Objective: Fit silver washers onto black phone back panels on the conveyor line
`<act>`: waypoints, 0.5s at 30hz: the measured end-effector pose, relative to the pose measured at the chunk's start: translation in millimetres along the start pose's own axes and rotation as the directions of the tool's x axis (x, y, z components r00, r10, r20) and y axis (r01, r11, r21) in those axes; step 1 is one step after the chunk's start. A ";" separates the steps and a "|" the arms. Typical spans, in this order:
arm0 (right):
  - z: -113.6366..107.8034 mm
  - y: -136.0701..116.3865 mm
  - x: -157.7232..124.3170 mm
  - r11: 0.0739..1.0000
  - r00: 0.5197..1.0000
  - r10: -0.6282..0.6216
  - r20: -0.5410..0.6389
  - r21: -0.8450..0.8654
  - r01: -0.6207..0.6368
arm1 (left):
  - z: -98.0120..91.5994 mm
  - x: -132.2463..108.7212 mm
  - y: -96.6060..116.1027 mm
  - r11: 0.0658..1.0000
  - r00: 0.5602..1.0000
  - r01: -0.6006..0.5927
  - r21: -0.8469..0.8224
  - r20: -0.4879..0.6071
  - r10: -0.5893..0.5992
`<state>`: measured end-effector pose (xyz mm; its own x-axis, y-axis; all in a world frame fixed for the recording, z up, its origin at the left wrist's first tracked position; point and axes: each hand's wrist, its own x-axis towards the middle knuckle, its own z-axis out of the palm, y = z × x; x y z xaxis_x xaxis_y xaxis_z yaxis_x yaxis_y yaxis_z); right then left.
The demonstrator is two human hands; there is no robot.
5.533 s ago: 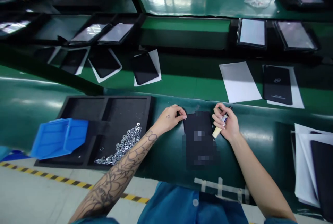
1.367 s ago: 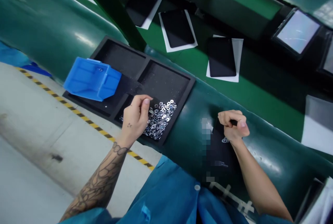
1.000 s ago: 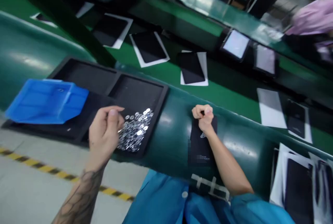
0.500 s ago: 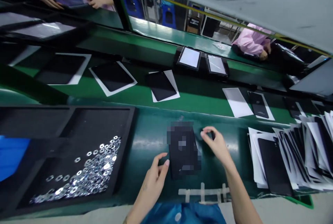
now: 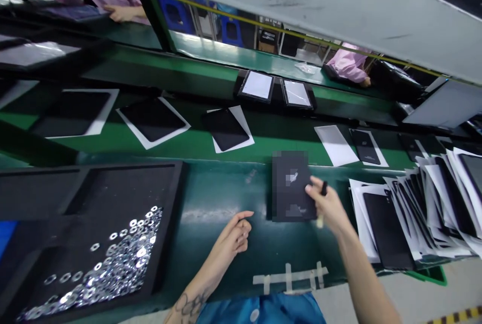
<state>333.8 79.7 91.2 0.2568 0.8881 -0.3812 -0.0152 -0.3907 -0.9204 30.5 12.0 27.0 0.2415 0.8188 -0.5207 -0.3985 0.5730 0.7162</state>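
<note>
My right hand [image 5: 331, 208] grips the right edge of a black tablet back cover [image 5: 288, 193], partly pixelated, with a pale logo. The cover is tilted over the far edge of the green bench. A small black piece [image 5: 324, 188] shows at my right fingers. To the left of the cover, apart from it, my left hand [image 5: 237, 233] hovers above the bench with the index finger stretched out and the other fingers curled. I see nothing in it. At the left, a black tray [image 5: 169, 223] holds a heap of small shiny metal rings [image 5: 124, 258].
A stack of black panels and white sheets [image 5: 425, 208] stands at the right. Beyond the bench, a green conveyor [image 5: 271, 148] carries black panels on white paper, such as this panel [image 5: 226, 129]. White tape strips [image 5: 288, 278] mark the near edge. Co-workers in pink sleeves [image 5: 348, 63] sit opposite.
My right hand has taken hold of the black cover, which has moved up and to the right off its place. My left hand has come away from it, its index finger now extended.
</note>
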 end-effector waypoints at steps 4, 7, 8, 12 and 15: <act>-75.0 -75.6 69.2 0.980 0.975 -0.194 -0.106 -0.070 0.187 | 7.2 -12.1 12.5 0.982 1.000 -0.004 -0.190 0.024 0.009; -132.8 -109.4 130.1 0.951 0.954 -0.241 -0.176 -0.239 0.196 | 12.8 -18.4 14.2 0.966 1.000 0.016 -0.259 0.023 -0.011; -147.0 -113.4 148.4 0.916 0.939 -0.249 -0.235 -0.371 0.150 | 14.3 -19.0 12.3 0.958 1.000 0.009 -0.287 0.018 -0.005; -152.2 -102.5 197.9 0.550 0.826 -0.422 -0.375 -0.830 -0.096 | 16.6 -15.7 -1.8 0.916 0.999 -0.049 -0.399 -0.026 0.042; -93.2 -84.9 208.4 0.366 0.854 -0.504 -0.126 -0.927 0.079 | 16.0 -12.7 -8.5 0.906 0.999 -0.050 -0.420 -0.025 0.043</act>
<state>478.7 275.4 98.0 0.3491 0.9251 0.1495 0.9107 -0.2974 -0.2866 45.0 -2.7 35.0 0.2015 0.8418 -0.5008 -0.7448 0.4637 0.4798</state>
